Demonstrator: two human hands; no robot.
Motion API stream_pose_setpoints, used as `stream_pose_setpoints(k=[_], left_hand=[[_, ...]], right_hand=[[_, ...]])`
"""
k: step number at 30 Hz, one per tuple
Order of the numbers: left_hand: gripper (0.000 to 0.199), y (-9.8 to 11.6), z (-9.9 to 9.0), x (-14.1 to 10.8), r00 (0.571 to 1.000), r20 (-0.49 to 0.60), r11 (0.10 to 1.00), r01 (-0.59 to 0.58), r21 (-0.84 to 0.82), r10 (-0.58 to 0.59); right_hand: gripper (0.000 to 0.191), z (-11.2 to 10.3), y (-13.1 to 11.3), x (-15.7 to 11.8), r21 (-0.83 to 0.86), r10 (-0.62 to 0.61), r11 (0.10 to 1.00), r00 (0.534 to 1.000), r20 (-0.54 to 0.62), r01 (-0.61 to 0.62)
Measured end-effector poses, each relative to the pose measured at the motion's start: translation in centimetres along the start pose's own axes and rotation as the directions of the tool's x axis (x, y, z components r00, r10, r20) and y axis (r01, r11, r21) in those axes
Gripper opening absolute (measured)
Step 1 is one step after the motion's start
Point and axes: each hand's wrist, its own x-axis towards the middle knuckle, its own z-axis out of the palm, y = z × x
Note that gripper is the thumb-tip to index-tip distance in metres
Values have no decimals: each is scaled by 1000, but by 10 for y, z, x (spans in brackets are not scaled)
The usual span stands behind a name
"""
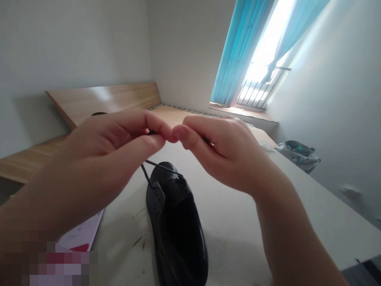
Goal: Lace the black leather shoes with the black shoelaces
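Note:
A black shoe (178, 222) stands on the white table (232, 226), its toe pointing away from me and its opening facing up. Two strands of dark shoelace (163, 167) rise from the shoe to my left hand (119, 147), which pinches the lace between thumb and index finger. Beside it, my right hand (226, 147) is closed, its fingertips meeting those of my left hand above the shoe's toe. A bit of something dark shows between its thumb and fingers, probably lace, mostly hidden.
Left of the shoe lies a pink and white sheet (86, 232), partly under my left forearm. A wooden board (104, 97) stands at the back left. At the right is a bag (299, 155) of items beyond the table edge. Blue curtains (235, 51) hang by a barred window.

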Motion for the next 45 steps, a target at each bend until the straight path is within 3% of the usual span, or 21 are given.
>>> stream_pose_setpoints(k=[4,6,8,10,13,15,17,21,25,29,32,36,38,42,45], left_hand=[[11,20,0,0,993,60,992,-94,-80,99],[7,22,1,0,982,128,987,-125,-97,137],[12,18,3,-1,964,246,995,-88,-54,99],[24,11,7,-3,923,385,996,-49,75,16],[41,-1,15,-8,818,562,942,-84,324,-121],[47,-5,19,-11,759,621,896,-120,428,-195],[47,-7,21,-12,727,644,870,-135,475,-239],[45,-6,17,-8,707,662,856,-161,492,-247],[39,-8,15,-1,741,642,850,-197,489,-197],[43,-10,16,6,831,521,819,-153,553,-196],[40,-7,18,6,878,427,768,-117,630,-217],[40,-4,21,0,826,525,810,-158,564,-205],[43,-4,24,-4,791,588,817,-224,532,-166],[40,-5,26,-8,769,619,774,-292,561,-160],[33,-5,25,-9,765,627,764,-313,564,-149]], right_hand=[[39,-8,2,-1,316,-3,949,999,-51,19],[40,-9,2,-1,494,74,869,991,-114,-8],[40,-6,0,-1,627,178,779,965,-191,-20],[40,0,-4,0,708,262,706,932,-251,-7],[41,10,-11,3,796,343,604,915,-211,-42],[40,13,-13,5,848,387,525,908,-159,-75],[39,15,-12,7,899,453,432,880,-143,-76],[38,20,1,14,969,614,239,783,-97,-67],[40,37,28,20,986,659,128,752,-4,-107],[39,51,58,19,957,672,233,740,-29,-175],[40,52,74,18,939,720,293,687,-93,-179],[38,47,74,16,897,756,441,537,-374,4],[35,46,62,15,858,740,513,492,-459,30],[26,38,37,15,757,620,652,546,-564,41],[23,22,40,19,556,418,822,528,-739,128]])
